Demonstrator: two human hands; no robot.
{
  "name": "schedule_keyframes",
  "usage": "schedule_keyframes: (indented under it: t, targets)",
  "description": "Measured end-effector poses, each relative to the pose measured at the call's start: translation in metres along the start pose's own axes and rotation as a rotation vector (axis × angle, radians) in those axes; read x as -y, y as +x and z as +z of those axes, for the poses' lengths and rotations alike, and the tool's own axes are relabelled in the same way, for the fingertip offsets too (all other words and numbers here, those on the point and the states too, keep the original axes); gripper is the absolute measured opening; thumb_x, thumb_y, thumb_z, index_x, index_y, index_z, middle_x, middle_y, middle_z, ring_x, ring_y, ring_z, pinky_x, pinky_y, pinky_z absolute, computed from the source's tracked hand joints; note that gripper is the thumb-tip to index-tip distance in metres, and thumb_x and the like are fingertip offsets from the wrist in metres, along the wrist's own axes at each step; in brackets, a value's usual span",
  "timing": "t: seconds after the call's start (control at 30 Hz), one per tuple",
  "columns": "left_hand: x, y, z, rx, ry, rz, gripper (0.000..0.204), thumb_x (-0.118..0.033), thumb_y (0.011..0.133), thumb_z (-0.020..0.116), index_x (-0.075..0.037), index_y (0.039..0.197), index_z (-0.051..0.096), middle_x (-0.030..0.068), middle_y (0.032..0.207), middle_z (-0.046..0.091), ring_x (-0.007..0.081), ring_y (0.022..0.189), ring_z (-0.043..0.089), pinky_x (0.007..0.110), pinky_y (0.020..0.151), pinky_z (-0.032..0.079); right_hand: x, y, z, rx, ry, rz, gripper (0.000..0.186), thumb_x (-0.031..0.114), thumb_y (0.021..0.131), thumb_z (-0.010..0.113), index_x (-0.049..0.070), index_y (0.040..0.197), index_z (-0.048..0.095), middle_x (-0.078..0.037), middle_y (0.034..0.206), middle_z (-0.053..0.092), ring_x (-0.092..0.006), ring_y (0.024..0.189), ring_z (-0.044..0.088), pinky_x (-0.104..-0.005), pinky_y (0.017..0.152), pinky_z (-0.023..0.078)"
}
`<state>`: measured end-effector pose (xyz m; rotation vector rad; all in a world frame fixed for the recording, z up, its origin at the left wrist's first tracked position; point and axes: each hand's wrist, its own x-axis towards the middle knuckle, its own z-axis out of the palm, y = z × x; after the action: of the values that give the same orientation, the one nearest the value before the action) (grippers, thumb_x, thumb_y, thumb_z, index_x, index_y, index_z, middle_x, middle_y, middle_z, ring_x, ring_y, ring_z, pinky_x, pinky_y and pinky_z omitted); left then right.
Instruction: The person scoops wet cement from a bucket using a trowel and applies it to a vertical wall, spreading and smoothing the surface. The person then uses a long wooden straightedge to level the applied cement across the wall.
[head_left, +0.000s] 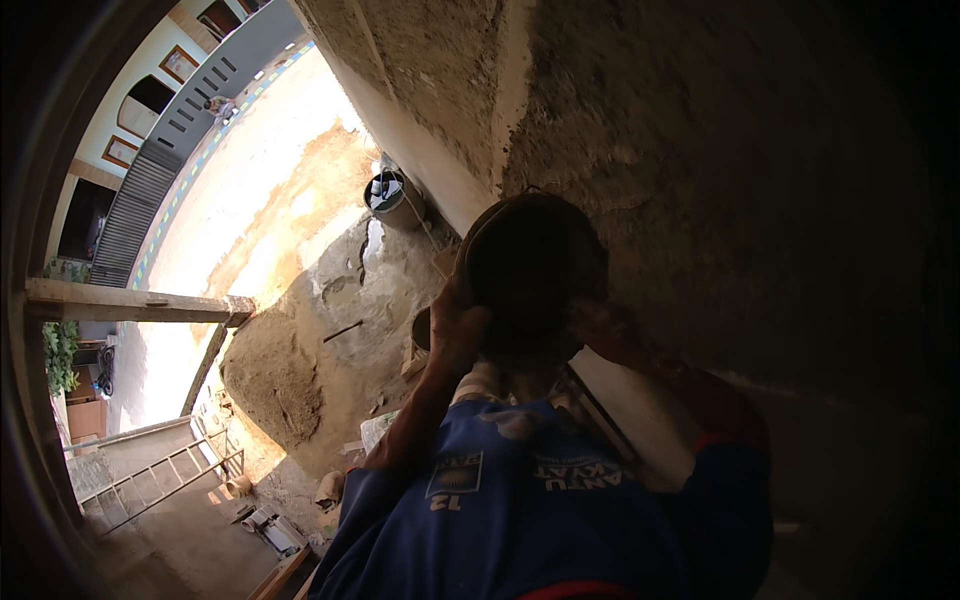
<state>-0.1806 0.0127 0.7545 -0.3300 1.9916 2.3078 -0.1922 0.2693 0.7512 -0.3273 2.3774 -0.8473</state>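
Observation:
A dark round bucket (535,250) is held up in front of my chest, its mouth toward the view. The inside is too dark to make out what it contains. My left hand (460,325) is closed on the bucket's left rim, thumb laid over the edge. At the lower right of the rim, my right hand (605,330) grips the bucket too, though deep shadow blurs its fingers. Just past the bucket stands a rough, partly plastered wall (590,130).
A heap of sand or mortar (275,375) lies on the ground to the left. Farther off stands a dark drum (395,200) with liquid in it. A ladder (165,475) lies at lower left, below a wooden beam (140,302). A distant person (222,108) is beside the grey fence.

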Motion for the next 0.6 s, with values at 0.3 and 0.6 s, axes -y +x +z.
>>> schedule_keyframes:
  t: [0.3,0.6]
  targets:
    - [0.012,0.021,-0.017,-0.102,-0.112,-0.012,0.052,-0.006,0.065,0.058,0.004,0.116,0.054,0.0144,0.100,0.065,0.0229,0.089,0.063,0.032,0.081,0.050,-0.027,0.017,-0.018,-0.301,-0.264,-0.273,0.040,0.027,0.086,0.062,0.006,0.119,0.055,-0.015,0.109,0.061,-0.0294,0.099,0.061,-0.0390,0.083,0.050]
    - [0.016,0.020,-0.060,-0.314,-0.163,-0.081,0.049,-0.006,0.067,0.059,0.002,0.114,0.055,0.0118,0.098,0.065,0.0193,0.085,0.063,0.031,0.075,0.052,0.107,0.019,-0.100,-0.152,-0.002,-0.201,0.043,0.022,0.078,0.070,0.004,0.114,0.054,-0.012,0.092,0.064,-0.0265,0.091,0.063,-0.0367,0.079,0.051]
